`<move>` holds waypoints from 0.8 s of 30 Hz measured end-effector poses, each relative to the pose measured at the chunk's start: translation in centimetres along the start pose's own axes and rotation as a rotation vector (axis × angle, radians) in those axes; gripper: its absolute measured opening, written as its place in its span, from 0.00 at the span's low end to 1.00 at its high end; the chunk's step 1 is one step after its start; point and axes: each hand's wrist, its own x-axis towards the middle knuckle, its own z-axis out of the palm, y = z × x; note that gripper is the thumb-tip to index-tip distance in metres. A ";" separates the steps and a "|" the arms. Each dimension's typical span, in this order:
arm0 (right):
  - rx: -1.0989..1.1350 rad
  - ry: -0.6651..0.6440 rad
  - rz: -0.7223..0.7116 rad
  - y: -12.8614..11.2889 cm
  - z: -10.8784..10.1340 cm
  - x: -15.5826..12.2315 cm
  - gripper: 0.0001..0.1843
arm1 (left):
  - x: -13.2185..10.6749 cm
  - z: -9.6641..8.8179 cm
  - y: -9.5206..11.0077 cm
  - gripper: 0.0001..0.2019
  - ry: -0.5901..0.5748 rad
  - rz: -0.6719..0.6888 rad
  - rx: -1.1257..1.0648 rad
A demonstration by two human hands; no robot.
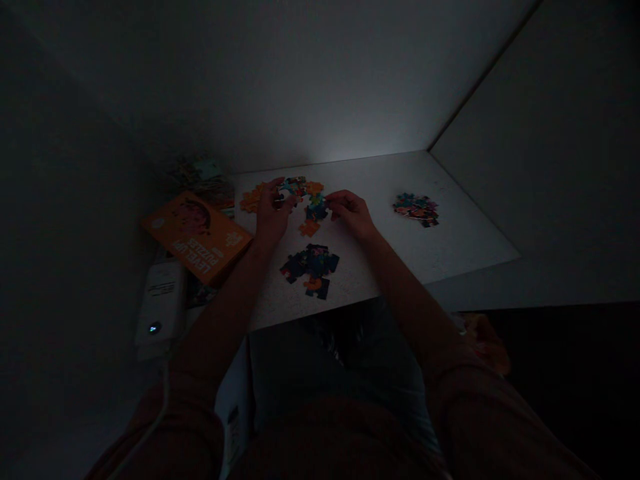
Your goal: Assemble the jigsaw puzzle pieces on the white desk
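The light is very dim. My left hand [273, 217] rests at the left of a partly joined jigsaw section [316, 208], its thumb and forefinger apart at the edge of the pieces. On the section's right side, my right hand [353, 212] has thumb and fingers pinched on a small dark puzzle piece [329, 203]. Orange puzzle pieces [250, 199] lie just left of my left hand, partly behind it. Closer to me is a loose pile of dark blue pieces [311, 263] with an orange patch. Fine details of the pieces are lost in the dark.
Another pile of puzzle pieces [417, 208] lies on the right of the white table [465, 247]. An orange puzzle box [200, 233] sits at the left edge, beside a white device [161, 300] with a small light and a cable. A wall rises behind the table.
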 end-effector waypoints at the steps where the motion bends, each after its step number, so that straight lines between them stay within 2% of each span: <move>1: -0.002 -0.011 0.009 -0.1 0.0 0.0 0.27 | 0.0 0.0 0.0 0.28 -0.005 -0.003 0.000; 7: 0.000 -0.074 0.041 -0.9 0.8 -0.9 0.26 | 0.0 0.1 0.3 0.26 -0.033 -0.001 -0.016; 12: -0.064 -0.273 0.068 -1.4 1.5 -2.1 0.27 | -0.1 -0.1 0.9 0.27 -0.039 -0.009 0.001; 14: -0.145 -0.233 0.029 -1.2 1.5 -2.1 0.27 | -0.2 -0.2 1.0 0.27 -0.064 -0.009 0.004; 18: -0.180 -0.052 -0.005 -0.2 1.3 -1.3 0.30 | -0.4 0.0 1.0 0.28 -0.140 -0.014 -0.001; 24: -0.137 -0.051 0.001 0.5 1.5 -1.0 0.35 | -1.7 0.6 1.6 0.29 -0.332 -0.032 -0.007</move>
